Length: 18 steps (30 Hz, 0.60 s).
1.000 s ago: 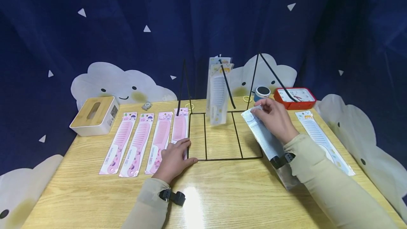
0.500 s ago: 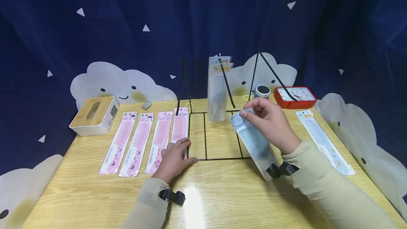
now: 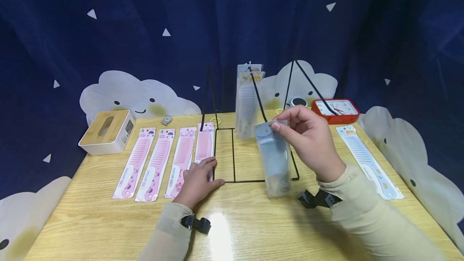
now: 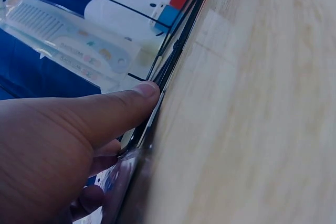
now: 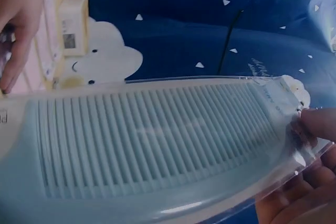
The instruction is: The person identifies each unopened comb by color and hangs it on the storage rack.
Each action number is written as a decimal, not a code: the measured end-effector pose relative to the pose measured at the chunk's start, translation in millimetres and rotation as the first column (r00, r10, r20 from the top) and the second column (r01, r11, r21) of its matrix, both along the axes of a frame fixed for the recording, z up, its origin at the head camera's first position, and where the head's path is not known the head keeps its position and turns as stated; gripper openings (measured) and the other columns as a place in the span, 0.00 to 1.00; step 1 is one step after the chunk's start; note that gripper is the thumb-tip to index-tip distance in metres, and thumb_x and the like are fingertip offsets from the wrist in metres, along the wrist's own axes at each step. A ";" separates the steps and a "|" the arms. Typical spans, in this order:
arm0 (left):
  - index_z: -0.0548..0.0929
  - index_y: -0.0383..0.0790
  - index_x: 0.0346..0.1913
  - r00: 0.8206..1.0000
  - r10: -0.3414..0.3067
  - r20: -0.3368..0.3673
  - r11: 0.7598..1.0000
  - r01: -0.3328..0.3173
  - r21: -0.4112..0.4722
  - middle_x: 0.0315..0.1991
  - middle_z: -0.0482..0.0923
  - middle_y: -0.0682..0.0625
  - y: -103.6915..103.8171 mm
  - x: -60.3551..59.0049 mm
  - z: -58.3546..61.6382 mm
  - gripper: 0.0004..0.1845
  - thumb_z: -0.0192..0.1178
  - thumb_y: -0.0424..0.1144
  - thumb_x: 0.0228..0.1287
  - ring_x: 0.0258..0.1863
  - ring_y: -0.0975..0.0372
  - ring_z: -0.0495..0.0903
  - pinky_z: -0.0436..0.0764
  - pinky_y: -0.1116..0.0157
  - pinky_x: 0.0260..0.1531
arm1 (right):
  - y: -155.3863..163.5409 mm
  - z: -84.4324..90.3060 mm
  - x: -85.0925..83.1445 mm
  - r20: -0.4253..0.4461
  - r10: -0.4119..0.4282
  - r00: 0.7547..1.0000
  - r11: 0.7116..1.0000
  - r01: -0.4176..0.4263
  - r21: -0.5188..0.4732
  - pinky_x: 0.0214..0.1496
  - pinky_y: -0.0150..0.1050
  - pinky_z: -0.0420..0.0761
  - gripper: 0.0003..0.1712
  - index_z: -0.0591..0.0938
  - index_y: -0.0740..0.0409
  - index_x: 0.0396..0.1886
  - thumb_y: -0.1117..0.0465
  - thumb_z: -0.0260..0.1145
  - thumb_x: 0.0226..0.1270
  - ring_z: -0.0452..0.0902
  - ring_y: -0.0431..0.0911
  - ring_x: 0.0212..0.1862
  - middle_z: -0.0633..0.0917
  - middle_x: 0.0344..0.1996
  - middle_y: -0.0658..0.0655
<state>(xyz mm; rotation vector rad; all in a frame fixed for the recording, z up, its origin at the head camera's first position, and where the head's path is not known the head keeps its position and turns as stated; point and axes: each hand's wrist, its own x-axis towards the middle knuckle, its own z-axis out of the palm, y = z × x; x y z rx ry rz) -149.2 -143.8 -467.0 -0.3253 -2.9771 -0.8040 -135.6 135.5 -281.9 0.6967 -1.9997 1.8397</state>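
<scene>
The right hand (image 3: 308,142) holds a blue comb in its clear packet (image 3: 274,158) by the packet's top edge, a narrow pinch of thumb and fingertips (image 5: 315,124), so the packet hangs almost upright just above the worktop (image 3: 253,228), in front of the near right corner of the black wire rack (image 3: 250,154). The left hand (image 3: 198,181) lies flat with straight fingers, holding nothing, pressing on the rack's near left corner and the lower end of the nearest pink comb packet (image 3: 204,148).

The pinch takes only a slim strip of slick film, and the comb's weight hangs below it. The packet could likely slip out or swing, and a swing could knock the rack's slanted rods (image 3: 258,98) or the two comb packets already hanging (image 3: 247,104) at the back. If the left hand eases off, a bump may well shift the light rack toward the row of pink packets (image 3: 159,162).

Open room is tight behind: the rods rise steeply and the hanging packets fill the middle. To the right, another blue comb packet (image 3: 367,160) lies near the worktop's right edge, with a red clock (image 3: 335,110) and a small round object (image 3: 299,102) behind the rack. The freest space is the bare wood near the person and the air straight above the rack's base.
</scene>
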 end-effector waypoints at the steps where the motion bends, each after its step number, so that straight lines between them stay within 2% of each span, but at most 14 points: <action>1: 0.78 0.42 0.67 1.000 0.000 0.001 1.000 0.000 0.001 0.71 0.70 0.53 -0.2 0.2 0.0 0.38 0.73 0.56 0.55 0.49 0.53 0.71 0.65 0.50 0.43 | -1.3 1.6 0.6 -0.004 0.008 1.000 1.000 -0.008 -0.021 0.36 0.31 0.78 0.07 0.81 0.72 0.39 0.78 0.68 0.61 0.80 0.42 0.32 0.86 0.32 0.56; 7: 0.78 0.42 0.67 1.000 0.003 0.010 1.000 -0.003 0.006 0.71 0.70 0.53 -0.6 0.7 0.0 0.38 0.73 0.56 0.55 0.49 0.53 0.70 0.65 0.50 0.44 | -9.8 9.6 2.3 -0.009 -0.013 1.000 0.995 0.012 -0.096 0.31 0.31 0.73 0.08 0.83 0.72 0.40 0.76 0.70 0.61 0.73 0.42 0.28 0.85 0.29 0.57; 18: 0.77 0.42 0.67 1.000 0.001 0.011 1.000 -0.001 0.006 0.71 0.69 0.54 -0.7 -0.3 -0.2 0.39 0.73 0.57 0.55 0.47 0.55 0.69 0.63 0.53 0.42 | -16.0 7.5 2.6 -0.034 -0.044 0.998 0.996 0.041 -0.083 0.33 0.31 0.77 0.10 0.83 0.75 0.41 0.80 0.69 0.58 0.76 0.42 0.29 0.85 0.32 0.56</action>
